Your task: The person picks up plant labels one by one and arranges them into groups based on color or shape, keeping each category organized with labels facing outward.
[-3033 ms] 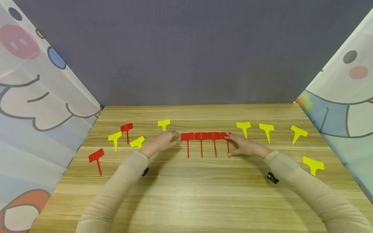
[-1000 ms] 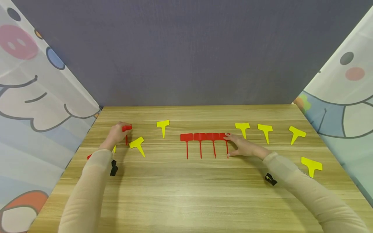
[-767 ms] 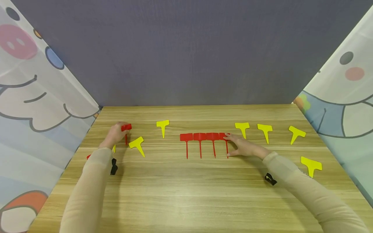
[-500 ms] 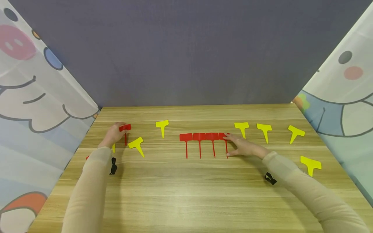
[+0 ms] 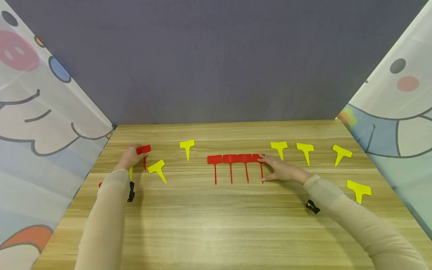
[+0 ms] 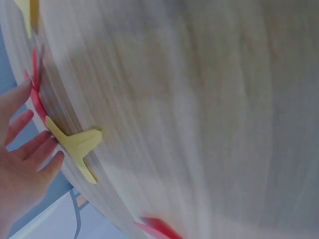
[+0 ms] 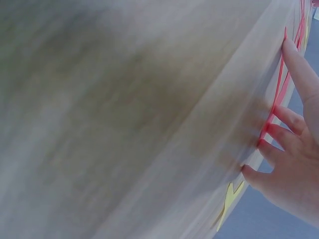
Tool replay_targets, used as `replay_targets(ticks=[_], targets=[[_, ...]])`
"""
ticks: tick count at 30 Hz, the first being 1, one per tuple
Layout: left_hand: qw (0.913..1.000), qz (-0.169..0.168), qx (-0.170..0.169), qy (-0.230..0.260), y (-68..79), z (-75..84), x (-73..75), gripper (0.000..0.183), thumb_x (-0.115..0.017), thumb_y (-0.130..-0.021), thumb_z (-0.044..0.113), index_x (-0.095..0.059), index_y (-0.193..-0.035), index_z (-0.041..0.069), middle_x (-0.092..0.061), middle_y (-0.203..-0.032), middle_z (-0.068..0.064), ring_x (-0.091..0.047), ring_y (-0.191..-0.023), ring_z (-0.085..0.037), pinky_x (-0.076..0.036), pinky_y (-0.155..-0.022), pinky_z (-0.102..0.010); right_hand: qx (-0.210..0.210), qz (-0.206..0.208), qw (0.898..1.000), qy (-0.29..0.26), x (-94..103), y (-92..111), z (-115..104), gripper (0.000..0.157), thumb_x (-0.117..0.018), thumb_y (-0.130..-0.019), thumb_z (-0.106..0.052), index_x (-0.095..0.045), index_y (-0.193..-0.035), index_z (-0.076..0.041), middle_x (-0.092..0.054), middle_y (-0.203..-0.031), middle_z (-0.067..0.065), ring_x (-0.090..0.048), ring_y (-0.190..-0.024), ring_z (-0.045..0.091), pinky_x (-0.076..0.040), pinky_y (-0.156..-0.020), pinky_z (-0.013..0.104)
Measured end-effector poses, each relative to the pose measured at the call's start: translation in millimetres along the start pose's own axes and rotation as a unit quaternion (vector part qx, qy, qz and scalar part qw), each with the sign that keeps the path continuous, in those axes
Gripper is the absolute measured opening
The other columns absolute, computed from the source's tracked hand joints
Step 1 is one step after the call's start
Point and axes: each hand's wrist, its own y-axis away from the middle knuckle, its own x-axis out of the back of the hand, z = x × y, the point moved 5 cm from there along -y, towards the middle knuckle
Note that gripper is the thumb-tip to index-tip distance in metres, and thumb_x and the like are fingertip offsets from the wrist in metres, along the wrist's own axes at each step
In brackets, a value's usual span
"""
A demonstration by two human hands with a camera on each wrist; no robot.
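My left hand [image 5: 129, 155] is at a red T-shaped plant label [image 5: 144, 149] at the table's left. In the left wrist view its thumb touches the label and its fingers [image 6: 37, 149] spread near a yellow label [image 6: 79, 142]. My right hand [image 5: 281, 167] rests with spread fingers on the rightmost label of a red row [image 5: 230, 159]. Fingertips touch that label's head [image 7: 269, 119] and the thumb lies by its stem. The row's labels stand side by side, heads level, stems toward me. My left forearm mostly hides another red label [image 5: 100, 185].
Yellow labels lie on the wooden table [image 5: 216, 228]: one [image 5: 156, 167] right of my left hand, one [image 5: 187, 145] farther back, several [image 5: 305, 148] beyond my right hand. Black pieces [image 5: 312, 206] hang at both wrists. A dark panel [image 5: 216, 63] rises behind the table.
My left hand has gone from the row's left end to the red label at the table's left, then eased slightly leftward. My right hand has kept its place on the row.
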Motion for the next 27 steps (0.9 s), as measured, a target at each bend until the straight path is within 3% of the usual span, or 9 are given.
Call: replay_targets(ticks=[8, 17, 27], targets=[[0.9997, 0.012, -0.005, -0.021, -2.2, -1.2, -0.6, 0.052, -0.052, -0.088, 0.016, -0.034, -0.124, -0.015, -0.030, -0.117, -0.039, -0.041, -0.099, -0.048, -0.036, -0.088, -0.056, -0.001, -0.001, 1.000, -0.003, 0.8, 0.5, -0.5, 0.075, -0.071, -0.074, -0.029, -0.037, -0.129, 0.009, -0.025, -0.138, 0.027, -0.023, -0.124, 0.045, -0.022, -0.100, 0.056], [0.9979, 0.003, -0.023, -0.060, -5.5, -2.1, -0.7, 0.052, -0.050, -0.089, 0.019, -0.034, -0.123, -0.018, -0.027, -0.118, -0.042, -0.033, -0.104, -0.051, -0.033, -0.090, -0.057, -0.005, -0.008, 1.000, 0.001, 0.4, -0.6, -0.7, 0.075, -0.071, -0.074, -0.030, -0.036, -0.130, 0.008, -0.024, -0.139, 0.025, -0.023, -0.125, 0.044, -0.022, -0.101, 0.054], [0.9990, 0.014, -0.005, -0.041, -6.0, -5.4, -3.2, 0.048, -0.049, -0.090, 0.019, -0.035, -0.122, -0.014, -0.024, -0.121, -0.042, -0.030, -0.107, -0.052, -0.030, -0.092, -0.057, -0.011, -0.009, 1.000, 0.000, -0.3, 0.4, 0.9, 0.076, -0.070, -0.074, -0.032, -0.035, -0.131, 0.007, -0.023, -0.140, 0.024, -0.021, -0.126, 0.044, -0.021, -0.101, 0.055]])
